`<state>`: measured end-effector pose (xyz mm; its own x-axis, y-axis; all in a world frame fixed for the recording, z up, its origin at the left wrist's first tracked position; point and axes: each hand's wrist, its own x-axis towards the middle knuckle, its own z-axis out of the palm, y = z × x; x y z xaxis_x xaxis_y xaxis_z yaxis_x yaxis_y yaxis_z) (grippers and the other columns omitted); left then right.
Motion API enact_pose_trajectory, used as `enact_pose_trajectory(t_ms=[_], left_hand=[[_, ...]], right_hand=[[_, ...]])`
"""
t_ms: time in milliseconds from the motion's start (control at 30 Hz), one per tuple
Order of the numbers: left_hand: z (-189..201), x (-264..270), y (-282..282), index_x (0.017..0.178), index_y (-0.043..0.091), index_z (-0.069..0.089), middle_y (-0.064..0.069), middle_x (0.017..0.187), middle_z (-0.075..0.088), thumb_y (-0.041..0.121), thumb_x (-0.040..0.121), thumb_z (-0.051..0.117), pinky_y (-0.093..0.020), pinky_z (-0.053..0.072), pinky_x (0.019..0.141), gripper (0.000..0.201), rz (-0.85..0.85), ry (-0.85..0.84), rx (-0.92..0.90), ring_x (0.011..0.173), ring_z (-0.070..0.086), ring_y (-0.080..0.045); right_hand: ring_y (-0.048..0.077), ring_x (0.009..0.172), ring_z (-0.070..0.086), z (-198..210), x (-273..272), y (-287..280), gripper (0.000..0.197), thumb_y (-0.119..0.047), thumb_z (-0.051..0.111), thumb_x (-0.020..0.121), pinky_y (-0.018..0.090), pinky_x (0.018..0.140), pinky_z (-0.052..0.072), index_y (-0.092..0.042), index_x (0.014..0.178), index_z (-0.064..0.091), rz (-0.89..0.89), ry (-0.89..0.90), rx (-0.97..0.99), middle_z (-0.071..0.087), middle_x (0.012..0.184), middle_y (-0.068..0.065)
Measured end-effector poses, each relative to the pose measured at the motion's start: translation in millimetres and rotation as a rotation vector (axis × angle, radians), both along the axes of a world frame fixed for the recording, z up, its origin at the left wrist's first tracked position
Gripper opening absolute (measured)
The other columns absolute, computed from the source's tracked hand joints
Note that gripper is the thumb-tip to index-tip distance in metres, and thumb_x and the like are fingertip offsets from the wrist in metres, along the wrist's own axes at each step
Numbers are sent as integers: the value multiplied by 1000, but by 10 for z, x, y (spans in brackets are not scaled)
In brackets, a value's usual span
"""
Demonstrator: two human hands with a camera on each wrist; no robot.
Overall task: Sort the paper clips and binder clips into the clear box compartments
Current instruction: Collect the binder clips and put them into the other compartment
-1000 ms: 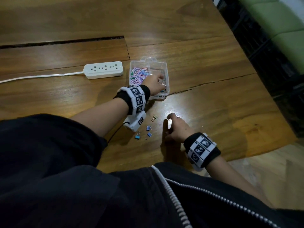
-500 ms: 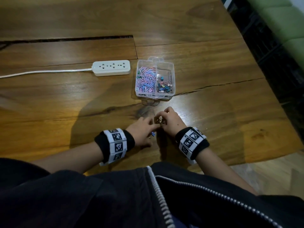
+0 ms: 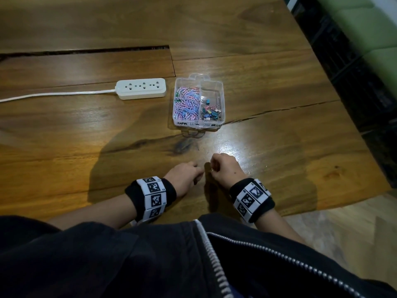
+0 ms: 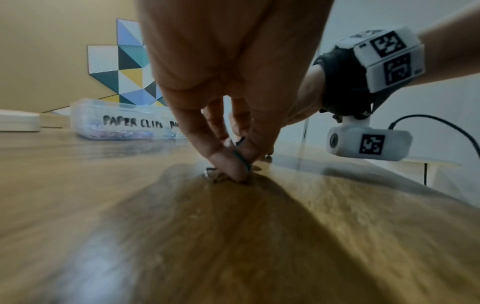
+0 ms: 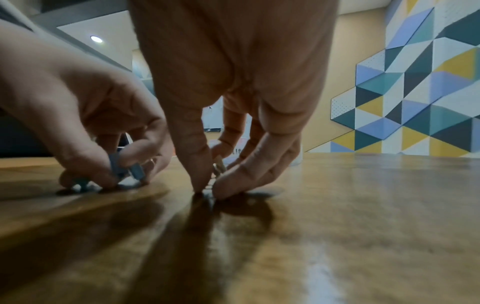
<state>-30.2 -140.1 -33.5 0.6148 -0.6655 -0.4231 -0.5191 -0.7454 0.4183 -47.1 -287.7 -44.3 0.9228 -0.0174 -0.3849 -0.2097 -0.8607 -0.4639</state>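
Observation:
The clear box (image 3: pixel 221 100) stands mid-table, with coloured paper clips (image 3: pixel 186 102) in its left compartment and small binder clips (image 3: pixel 211 114) in its right one. Both hands are down on the wood in front of it, fingertips close together. My left hand (image 3: pixel 198 177) pinches blue binder clips (image 5: pixel 124 169) against the table, seen dark between its fingertips (image 4: pixel 231 164) in the left wrist view. My right hand (image 5: pixel 210 189) pinches a small gold binder clip (image 5: pixel 220 164) between thumb and fingers. The box front (image 4: pixel 124 123) reads "PAPER CLIPS".
A white power strip (image 3: pixel 140 89) with its cable lies left of the box. The table's edge (image 3: pixel 322 203) runs along the right, with dark crates and floor beyond. A crack in the wood (image 3: pixel 279 109) crosses right of the box. A black jacket fills the near foreground.
My left hand left the box and came back down beside the right hand. The loose clips that lay between the hands are now under the fingertips of both hands.

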Motion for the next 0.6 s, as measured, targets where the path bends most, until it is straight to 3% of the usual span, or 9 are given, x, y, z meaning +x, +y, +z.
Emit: enact_pose_trajectory(t_ms=[133, 267, 367, 433, 500, 600], left_hand=[[2, 38, 6, 79, 20, 43, -3, 87, 50, 3, 83, 47, -27, 34, 68, 18, 48, 59, -61, 82, 48, -20], [43, 142, 44, 77, 17, 45, 3, 80, 52, -3, 81, 49, -24, 36, 65, 21, 172, 97, -114, 79, 50, -17], [108, 270, 64, 77, 17, 45, 4, 80, 53, -3, 80, 51, -20, 35, 62, 21, 280, 84, -182, 78, 49, -15], [187, 386, 41, 84, 16, 48, 3, 87, 54, -3, 80, 54, -16, 33, 62, 20, 344, 69, -228, 75, 48, -11], [273, 507, -3, 94, 14, 51, 3, 89, 52, -3, 81, 56, -15, 34, 56, 22, 413, 73, -293, 67, 44, -5], [343, 652, -25, 106, 12, 57, 5, 95, 50, 0, 82, 59, -13, 38, 61, 27, 498, 64, -318, 76, 48, -5]], right_hand=[[19, 80, 51, 39, 43, -34, 22, 0, 58, 77, 26, 68, 39, -17, 67, 49, -37, 26, 49, 55, 82, 7], [8, 67, 47, 223, 246, -121, 15, -1, 63, 79, 14, 58, 38, -14, 77, 56, -179, -15, 199, 50, 71, -6], [10, 70, 52, 432, 539, -174, 22, 1, 64, 79, 9, 57, 40, -16, 68, 54, -256, -102, 280, 52, 71, -7], [15, 77, 57, 578, 752, -183, 10, 1, 63, 80, 19, 70, 51, -8, 76, 61, -281, -146, 282, 60, 81, 1], [18, 85, 58, 680, 901, -187, 9, 2, 63, 80, 27, 83, 53, -4, 86, 61, -274, -121, 236, 60, 92, 7], [22, 89, 59, 644, 920, -149, 16, 4, 61, 80, 30, 80, 55, -10, 85, 54, -233, 48, 175, 58, 102, 11]])
